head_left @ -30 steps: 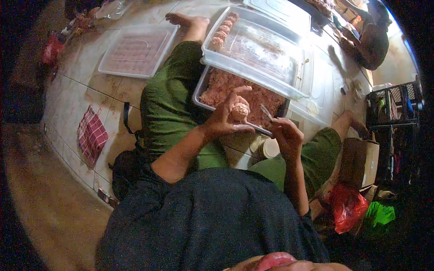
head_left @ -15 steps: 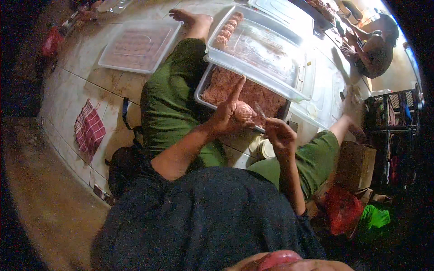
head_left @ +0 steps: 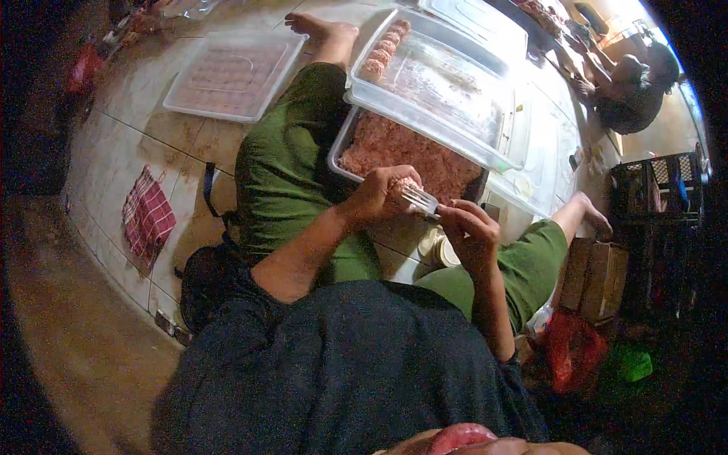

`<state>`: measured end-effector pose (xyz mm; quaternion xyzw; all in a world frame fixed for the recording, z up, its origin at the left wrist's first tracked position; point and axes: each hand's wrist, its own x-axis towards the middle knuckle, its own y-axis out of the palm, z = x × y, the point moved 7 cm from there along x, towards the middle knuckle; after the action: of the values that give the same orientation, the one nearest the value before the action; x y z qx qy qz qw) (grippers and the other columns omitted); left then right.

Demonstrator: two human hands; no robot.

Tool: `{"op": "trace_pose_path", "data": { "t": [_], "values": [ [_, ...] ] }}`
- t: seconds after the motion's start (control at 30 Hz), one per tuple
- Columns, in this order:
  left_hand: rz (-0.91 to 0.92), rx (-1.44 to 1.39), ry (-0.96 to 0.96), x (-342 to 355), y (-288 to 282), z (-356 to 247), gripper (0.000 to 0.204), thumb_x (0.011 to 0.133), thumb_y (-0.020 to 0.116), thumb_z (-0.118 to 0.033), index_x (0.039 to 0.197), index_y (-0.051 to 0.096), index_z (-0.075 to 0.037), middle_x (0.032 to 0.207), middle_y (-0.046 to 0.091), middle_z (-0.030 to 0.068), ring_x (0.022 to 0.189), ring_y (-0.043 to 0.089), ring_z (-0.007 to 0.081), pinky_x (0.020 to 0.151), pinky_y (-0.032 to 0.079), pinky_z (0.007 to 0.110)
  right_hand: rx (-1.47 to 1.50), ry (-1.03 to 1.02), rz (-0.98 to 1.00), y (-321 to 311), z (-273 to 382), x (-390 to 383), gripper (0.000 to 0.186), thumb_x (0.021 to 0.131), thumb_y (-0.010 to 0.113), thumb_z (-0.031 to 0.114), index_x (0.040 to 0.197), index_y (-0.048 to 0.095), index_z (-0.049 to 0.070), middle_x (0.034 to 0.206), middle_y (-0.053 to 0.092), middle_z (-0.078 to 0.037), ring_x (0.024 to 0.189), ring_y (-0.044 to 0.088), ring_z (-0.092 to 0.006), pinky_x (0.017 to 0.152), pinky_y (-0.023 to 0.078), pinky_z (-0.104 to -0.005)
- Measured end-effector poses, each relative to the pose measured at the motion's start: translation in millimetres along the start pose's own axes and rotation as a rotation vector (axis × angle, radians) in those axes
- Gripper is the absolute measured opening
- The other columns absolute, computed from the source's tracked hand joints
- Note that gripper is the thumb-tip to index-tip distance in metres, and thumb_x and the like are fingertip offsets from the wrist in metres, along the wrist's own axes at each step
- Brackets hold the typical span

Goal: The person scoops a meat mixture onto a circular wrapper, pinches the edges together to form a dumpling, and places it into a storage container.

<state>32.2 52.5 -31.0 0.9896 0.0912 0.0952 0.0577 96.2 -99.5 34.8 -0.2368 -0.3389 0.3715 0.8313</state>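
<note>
My left hand is curled round a ball of pinkish, minced-looking mixture, whose top shows between thumb and fingers. In my right hand is a fork, its tines lying against the ball. Both hands are just above the near edge of a tray filled with the same crumbly reddish mixture. Across the far part of that tray rests a clear plastic container. A row of shaped pinkish pieces lines its left side.
A lidded clear box with rows of pieces sits on the tiles at left, beyond a red checked cloth. A clear lid and a round pale tub lie to the right. Another person crouches at far right, near a black crate.
My left fingers have closed round the ball, where the index finger was stretched out before. The fork has come round onto the ball. The other person has shifted slightly.
</note>
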Motion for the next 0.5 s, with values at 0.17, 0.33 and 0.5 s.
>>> {"op": "trace_pose_path", "data": {
  "t": [0.17, 0.33, 0.5],
  "values": [
    [-0.026, 0.203, 0.132, -0.3, 2.3, -16.0, 0.032, 0.073, 0.073, -0.022, 0.089, 0.054, -0.002, 0.076, 0.056, 0.0043, 0.072, 0.053, 0.0119, 0.064, 0.044, 0.027, 0.024, 0.072, 0.088, 4.4, -8.9, 2.9, 0.017, 0.076, 0.066, 0.0, 0.093, 0.066, 0.001, 0.093, 0.065, -0.013, 0.08, 0.064, -0.0181, 0.066, 0.052, -0.0277],
    [-0.059, -0.092, 0.086, 4.2, -3.5, 6.7, 0.071, 0.072, 0.074, -0.013, 0.13, 0.034, -0.004, 0.077, 0.053, 0.0033, 0.072, 0.051, 0.0124, 0.068, 0.044, 0.026, 0.034, 0.21, 0.045, -9.2, -21.7, 9.5, 0.018, 0.074, 0.066, 0.0, 0.092, 0.065, 0.005, 0.092, 0.066, -0.011, 0.082, 0.065, -0.0216, 0.072, 0.051, -0.0287],
    [-0.061, 0.087, 0.042, 11.3, -13.9, 10.4, 0.103, 0.069, 0.076, -0.006, 0.143, 0.004, -0.009, 0.078, 0.054, 0.0052, 0.073, 0.052, 0.0126, 0.071, 0.044, 0.025, -0.181, 0.233, 0.156, -0.9, -53.2, 19.3, 0.037, 0.076, 0.064, 0.002, 0.112, 0.058, 0.006, 0.103, 0.062, -0.011, 0.09, 0.063, -0.0213, 0.071, 0.051, -0.0293]
  ]
}}
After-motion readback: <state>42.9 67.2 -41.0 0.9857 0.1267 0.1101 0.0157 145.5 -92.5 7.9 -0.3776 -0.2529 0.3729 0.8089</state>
